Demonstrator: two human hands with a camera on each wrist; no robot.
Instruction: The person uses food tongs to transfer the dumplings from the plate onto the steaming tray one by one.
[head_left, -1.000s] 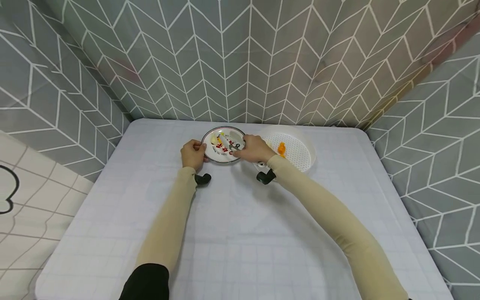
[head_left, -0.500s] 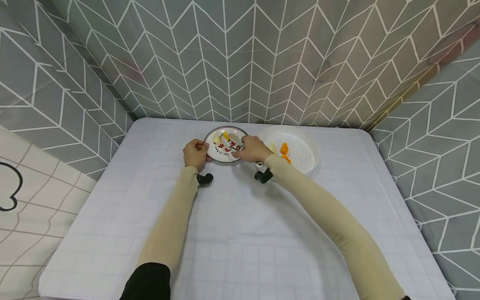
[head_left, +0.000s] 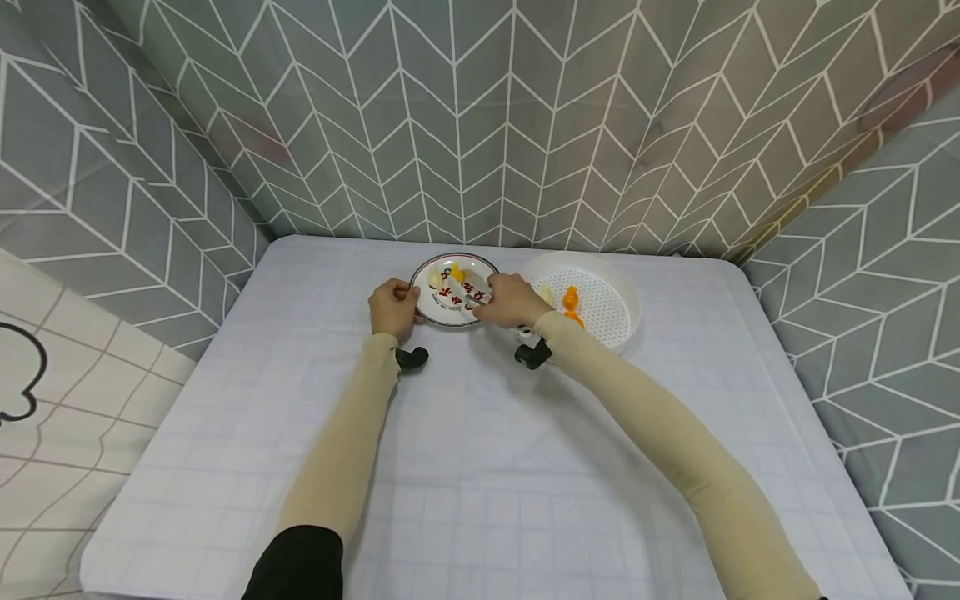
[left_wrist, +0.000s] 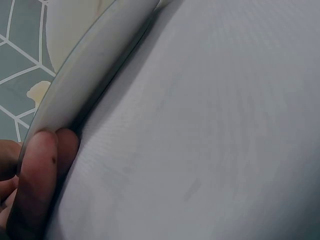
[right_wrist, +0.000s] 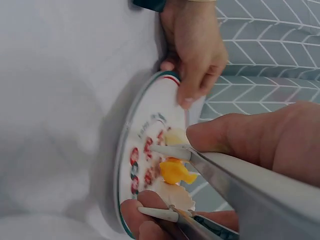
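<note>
My left hand point(head_left: 392, 308) pinches the near-left rim of a white plate point(head_left: 431, 310) with a dark rim line and red print; in the left wrist view its fingers point(left_wrist: 42, 160) curl at the rim. My right hand point(head_left: 510, 302) holds metal tongs point(right_wrist: 215, 172) with white tips, spread apart over the plate. Between or just behind the tips is a yellow-orange piece point(right_wrist: 176, 171); contact cannot be told. Also on the plate are a pale yellow piece point(head_left: 436, 278) and a beige, shell-like piece point(right_wrist: 176, 195).
A round white basket point(head_left: 632, 302) with a perforated bottom stands right of the plate, partly under my right sleeve. Orange pieces point(head_left: 572, 297) and a pale piece point(head_left: 546, 293) lie in it. A patterned curtain point(head_left: 480, 125) hangs behind the white-covered table point(head_left: 480, 467).
The view has shifted slightly, moving the scene right. The yellow-orange piece shows a little further right on the plate. More orange shows in the basket beside my sleeve. Both hands keep their holds.
</note>
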